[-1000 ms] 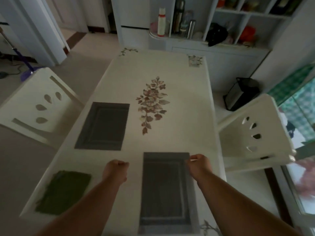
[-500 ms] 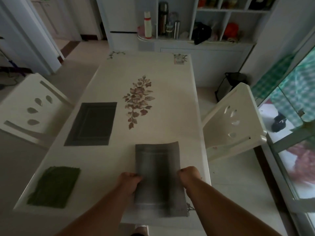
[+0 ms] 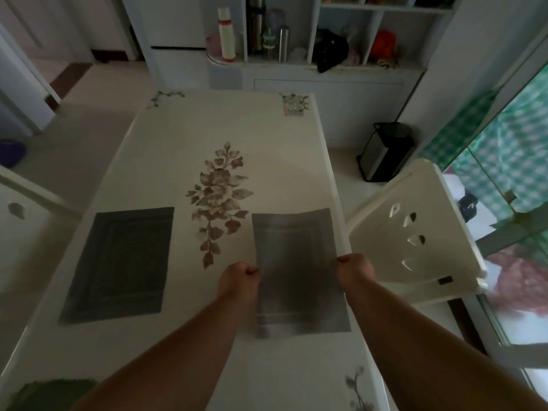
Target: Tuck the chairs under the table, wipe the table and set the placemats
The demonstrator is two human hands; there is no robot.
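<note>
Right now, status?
Left hand, right hand gripping right mat. Left mat flat. Nothing in the way.

Dim room; daylight from right.

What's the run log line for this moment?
step: placemat placing | left hand + right hand: grip right placemat | left placemat: flat on table

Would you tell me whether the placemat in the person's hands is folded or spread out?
Spread out: the held placemat shows its full rectangle, each side gripped by the left hand and right hand.
</note>
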